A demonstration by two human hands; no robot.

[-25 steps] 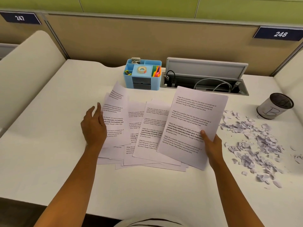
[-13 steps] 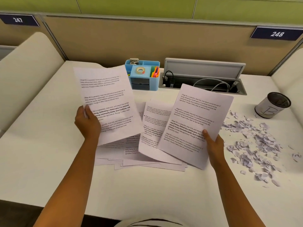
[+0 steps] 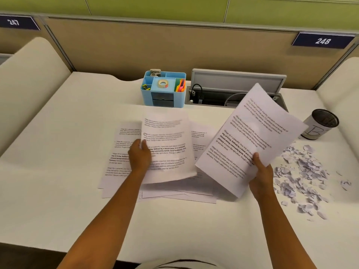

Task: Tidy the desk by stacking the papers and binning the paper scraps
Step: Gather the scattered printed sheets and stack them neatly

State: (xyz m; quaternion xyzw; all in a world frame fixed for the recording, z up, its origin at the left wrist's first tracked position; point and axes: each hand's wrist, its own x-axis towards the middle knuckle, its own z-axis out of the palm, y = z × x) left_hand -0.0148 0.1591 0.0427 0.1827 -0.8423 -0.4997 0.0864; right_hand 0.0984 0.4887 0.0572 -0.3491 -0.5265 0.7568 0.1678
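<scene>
Setting: cubicle with tan partition, white table (image 3: 58, 191), blue desk organiser (image 3: 163, 90) at the back edge.
Left hand (image 3: 139, 158): grip pinched on one printed sheet (image 3: 169, 148), lifted and blurred, over the spread.
Right hand (image 3: 261, 175): thumb on top, grip clamped on a gathered stack (image 3: 250, 136), tilted up off the table.
Loose papers (image 3: 120, 152): fanned flat mid-table, overlapping, edges uneven.
Paper scraps (image 3: 303, 171): small pale bits heaped just right of the stack, near the bin cup (image 3: 320, 127).
Risk: the stack's low corner may sweep scraps about; the single sheet may buckle or slide in crooked.
</scene>
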